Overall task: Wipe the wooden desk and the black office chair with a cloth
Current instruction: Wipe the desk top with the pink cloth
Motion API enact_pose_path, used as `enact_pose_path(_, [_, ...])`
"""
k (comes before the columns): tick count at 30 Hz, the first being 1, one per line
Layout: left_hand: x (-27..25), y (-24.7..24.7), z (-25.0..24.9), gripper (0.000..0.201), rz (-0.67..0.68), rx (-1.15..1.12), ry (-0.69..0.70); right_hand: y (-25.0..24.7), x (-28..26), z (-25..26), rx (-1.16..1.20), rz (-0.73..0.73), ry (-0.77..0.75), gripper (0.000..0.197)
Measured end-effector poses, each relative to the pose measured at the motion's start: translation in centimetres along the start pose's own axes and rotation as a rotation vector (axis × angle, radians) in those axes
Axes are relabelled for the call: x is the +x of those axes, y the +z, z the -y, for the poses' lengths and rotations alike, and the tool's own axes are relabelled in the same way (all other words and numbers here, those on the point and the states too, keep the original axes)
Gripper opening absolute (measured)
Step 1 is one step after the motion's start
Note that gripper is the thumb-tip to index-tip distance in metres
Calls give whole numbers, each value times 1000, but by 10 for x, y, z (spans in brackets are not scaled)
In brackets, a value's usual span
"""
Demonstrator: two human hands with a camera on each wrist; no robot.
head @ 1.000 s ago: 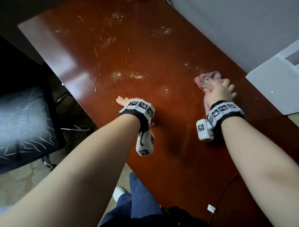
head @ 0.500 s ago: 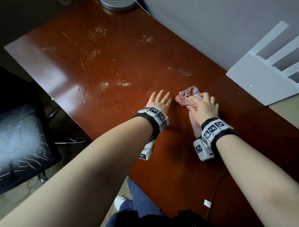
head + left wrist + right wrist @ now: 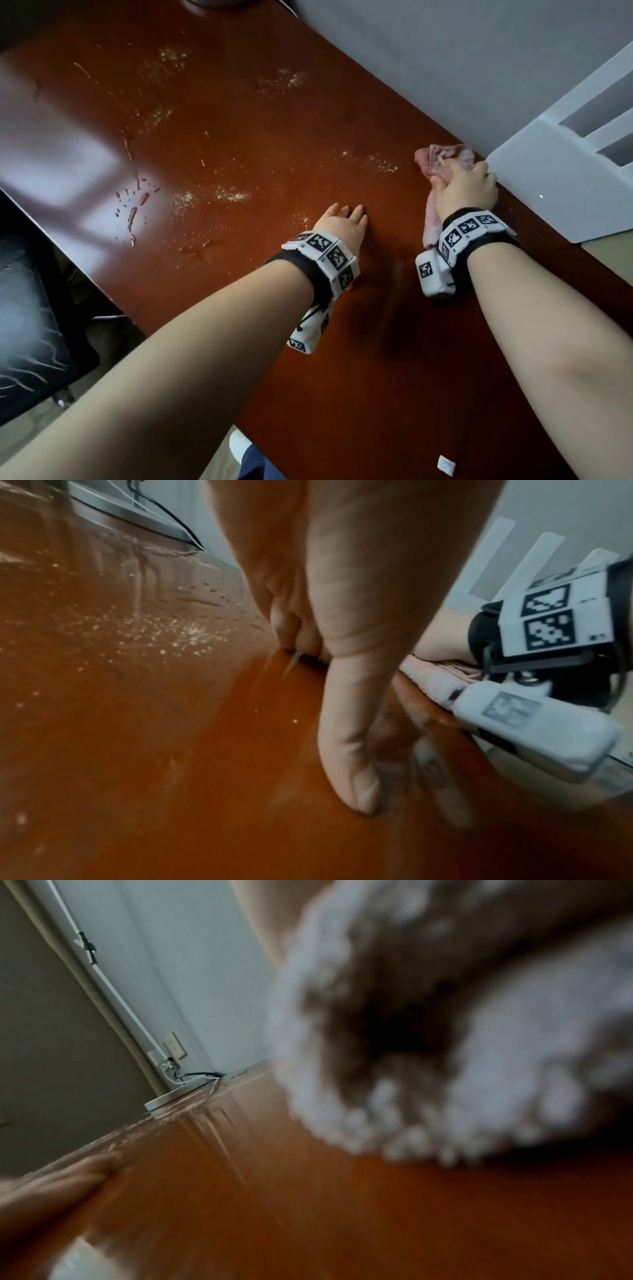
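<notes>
My right hand (image 3: 466,186) has swung the pink cloth (image 3: 442,161) back out toward the wall side of the surface (image 3: 394,377); half a second ago it was bunched just beside my left hand (image 3: 340,222) near the middle. My right fingers are curled tight round the wad, pressing it down on the wood, and a tail of cloth trails back under my wrist. It now sits just beside the white slatted object (image 3: 561,178) at the far right. My left hand has stayed flat on the wood, fingers straight and together, thumb stretched along the surface, holding nothing; I judge it is bracing me.

So the stroke is running side to side across the near band, which looks clean. The pale dusty patches (image 3: 212,197) and the wet streaks (image 3: 132,216) farther out are not yet touched, with more specks close to the cloth's left. I judge the desk is well short of done. The black office chair (image 3: 30,325), at my left beyond the desk edge, shows pale cracked lines on its seat and has not been wiped.

As for writing, I can read none. The wristbands carry only black-and-white square code patterns, and a small white tag (image 3: 445,465) on the near edge is too small to make out.
</notes>
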State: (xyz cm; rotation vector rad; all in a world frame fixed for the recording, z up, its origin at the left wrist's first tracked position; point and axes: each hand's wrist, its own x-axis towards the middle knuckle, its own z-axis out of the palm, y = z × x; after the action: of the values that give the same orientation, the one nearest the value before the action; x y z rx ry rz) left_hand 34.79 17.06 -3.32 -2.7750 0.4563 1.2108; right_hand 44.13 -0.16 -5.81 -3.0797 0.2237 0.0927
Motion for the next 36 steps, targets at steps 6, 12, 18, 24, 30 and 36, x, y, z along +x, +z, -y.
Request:
enact_pose_path(6, [0,7,8,128,-54,-1,48,1,41,14,-57,-3,-15,42])
enact_pose_path(12, [1,10,12,128,-81,-19,65,1,67,24,-22,-21,-33,41])
enact_pose_path(18, [1,10,11,130,-78,-7,57,0,59,22,62,15,-118,41])
enact_pose_path(24, [-3,7,6,125,-38,-10,27,0,29,23,35,80,-235,42])
enact_pose_path(30, [-25,28,1,94,-207,-17,-30,-2,-17,25,29,110,-232,41])
enact_pose_path(36, [-70,76,8,108,-328,3,-125,-3,-86,32,-3,159,-307,41])
